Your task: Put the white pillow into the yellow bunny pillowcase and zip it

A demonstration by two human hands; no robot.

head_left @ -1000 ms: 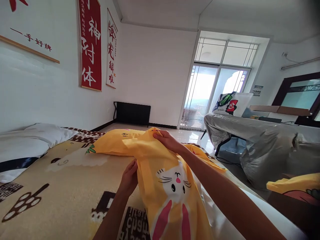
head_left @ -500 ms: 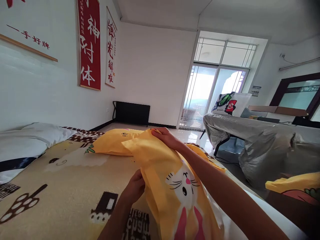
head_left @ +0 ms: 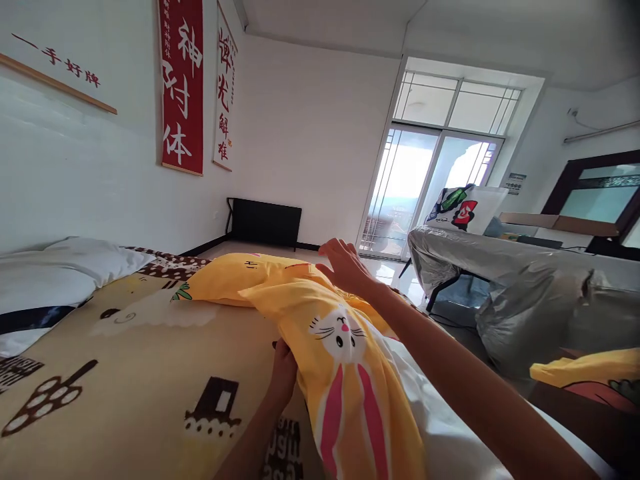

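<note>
Our left hand grips the edge of the yellow pillowcase; above it our right hand is spread open, empty.

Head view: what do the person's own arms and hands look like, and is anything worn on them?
No sleeve is in view on either side. The left hand and right hand show no glove, watch, bracelet or ring, though the left fingers are partly hidden.

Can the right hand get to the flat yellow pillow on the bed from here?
Likely yes: the right hand, open, hovers just right of the yellow pillow, with nothing between them.
</note>
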